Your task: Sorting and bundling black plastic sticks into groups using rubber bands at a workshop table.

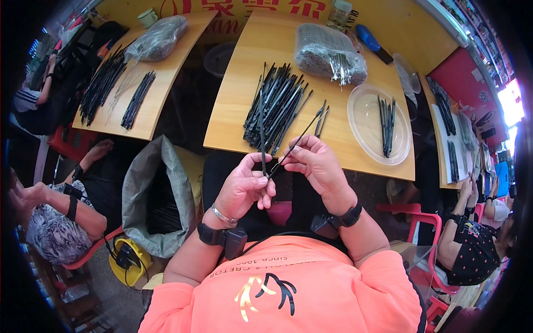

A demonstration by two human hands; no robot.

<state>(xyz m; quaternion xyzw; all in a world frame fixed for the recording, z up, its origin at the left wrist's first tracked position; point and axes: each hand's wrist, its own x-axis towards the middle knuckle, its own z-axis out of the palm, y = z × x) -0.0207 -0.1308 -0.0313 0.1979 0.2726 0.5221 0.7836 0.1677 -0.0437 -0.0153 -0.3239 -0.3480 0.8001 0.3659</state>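
Observation:
Just past the table's near edge, my left hand (244,188) pinches a thin black strip (262,127) that stands nearly upright. My right hand (316,166) grips a second slender dark strip (303,135), slanting up to the right. The lower ends of the two strips come close together between my fingertips; whether they touch, I cannot tell. Beyond my hands lies a heap of black strips (280,102) on the wooden table (230,105). A few short strips (322,123) rest to its right. Farther right, a clear round tray (363,125) holds a small bundle of strips (387,130).
At the table's back sit a plastic bag of thin pieces (327,53), a blue-handled tool (369,41) and a clear jar (339,14). An open sack (136,194) stands left of me, near a yellow bucket (129,266). Other people work on both sides; red chairs (425,222) stand right.

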